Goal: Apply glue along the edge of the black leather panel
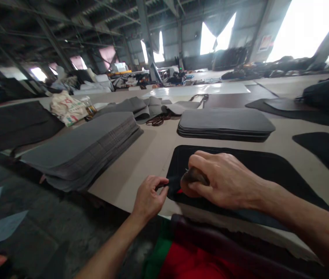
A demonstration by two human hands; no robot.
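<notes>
A black panel with rounded corners point(257, 166) lies flat on the table in front of me. My right hand point(222, 178) is wrapped round a brown, rounded tool point(188, 182) and holds it down over the left part of the panel. The tool's working side is hidden, and a small red patch shows beneath it. At the panel's left edge, my left hand point(151, 195) has thumb and forefinger pinched together on the black edge or a small dark piece; I cannot make out which.
Behind the panel stands a stack of grey sheets point(225, 120). A taller grey stack point(85, 143) sits at the left table edge. Loose grey pieces point(141, 106), a printed cloth bag point(67, 108) and a dark piece point(324, 149) lie around. Papers point(3, 228) are on the floor.
</notes>
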